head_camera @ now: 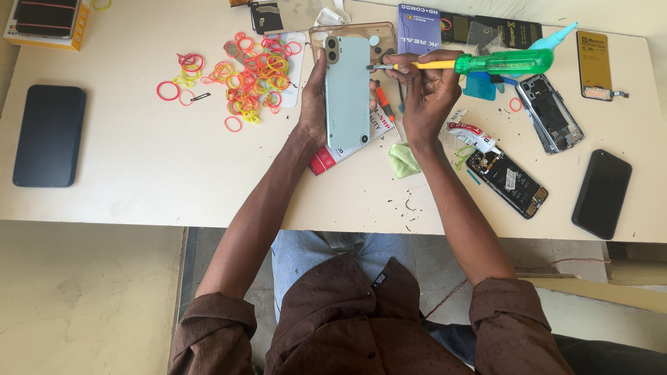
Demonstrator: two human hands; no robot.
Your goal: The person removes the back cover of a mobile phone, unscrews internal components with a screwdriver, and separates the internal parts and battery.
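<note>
The left hand [314,104] is gripping a pale green phone [347,90] by its edge, holding it back-up above the desk [139,187]. The right hand [427,90] is pinching a green-handled screwdriver [479,64] in a closed grip, its tip touching the phone's right edge. Coloured rubber bands [250,80] are lying nearby.

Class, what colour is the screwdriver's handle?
Translucent green handle on a yellow shaft, seen in the head view.

A cream bench [139,180] (scuffed, speckled with dark crumbs) stands over a pale, bare floor [76,298] in even light.
</note>
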